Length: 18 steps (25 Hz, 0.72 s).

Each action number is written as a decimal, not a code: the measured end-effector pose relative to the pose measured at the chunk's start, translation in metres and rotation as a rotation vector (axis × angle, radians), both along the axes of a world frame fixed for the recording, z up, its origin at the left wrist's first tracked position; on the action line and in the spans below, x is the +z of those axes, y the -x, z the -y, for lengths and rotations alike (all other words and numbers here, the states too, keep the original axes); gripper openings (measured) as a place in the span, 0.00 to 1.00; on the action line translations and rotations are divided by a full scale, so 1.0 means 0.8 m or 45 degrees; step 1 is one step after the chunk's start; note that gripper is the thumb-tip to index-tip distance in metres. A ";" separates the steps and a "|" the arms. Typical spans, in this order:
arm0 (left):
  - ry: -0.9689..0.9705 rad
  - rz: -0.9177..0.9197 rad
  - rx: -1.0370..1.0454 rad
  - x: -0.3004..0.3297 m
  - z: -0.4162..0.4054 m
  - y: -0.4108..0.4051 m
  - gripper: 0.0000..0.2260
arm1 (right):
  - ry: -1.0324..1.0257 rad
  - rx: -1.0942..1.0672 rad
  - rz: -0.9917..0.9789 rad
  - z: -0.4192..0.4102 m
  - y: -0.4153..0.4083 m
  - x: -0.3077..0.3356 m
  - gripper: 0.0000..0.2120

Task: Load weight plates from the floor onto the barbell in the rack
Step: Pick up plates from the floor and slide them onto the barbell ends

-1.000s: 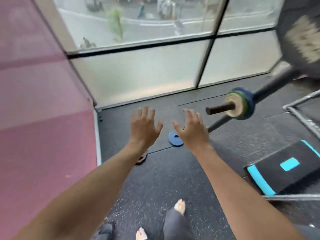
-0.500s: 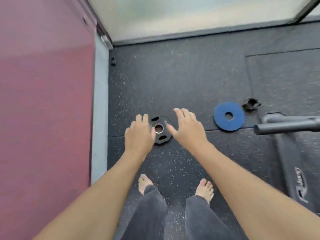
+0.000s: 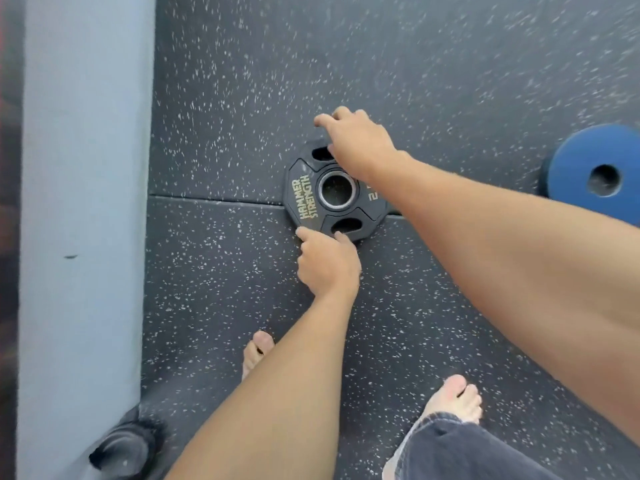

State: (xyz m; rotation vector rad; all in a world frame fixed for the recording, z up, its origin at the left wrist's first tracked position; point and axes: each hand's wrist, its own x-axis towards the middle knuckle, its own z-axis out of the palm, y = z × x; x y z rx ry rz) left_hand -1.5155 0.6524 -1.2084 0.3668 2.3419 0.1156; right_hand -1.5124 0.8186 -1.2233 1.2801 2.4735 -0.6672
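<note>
Two hands bracketed the black plate (image 3: 313, 199), flat on the floor (image 3: 221, 98): left hand (image 3: 327, 263) touching its near rim, fingers curled, right hand (image 3: 358, 142) over its far rim; neither visibly gripping.

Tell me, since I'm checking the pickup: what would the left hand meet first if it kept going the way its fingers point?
The left hand points up the picture, and its fingertips are already at the near edge of the black plate, by its lower grip slot. So the plate comes first. Whether they touch it yet is hard to tell.
</note>
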 end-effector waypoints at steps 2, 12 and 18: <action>-0.025 0.202 0.579 -0.036 -0.016 -0.004 0.22 | 0.017 0.082 0.054 -0.007 0.006 -0.024 0.23; -0.151 -0.037 0.860 -0.038 -0.054 0.032 0.20 | -0.245 -0.126 -0.001 -0.001 -0.014 -0.028 0.12; -0.465 -0.490 -0.164 0.134 -0.115 0.061 0.19 | -0.255 -0.815 -0.269 0.002 -0.083 0.122 0.09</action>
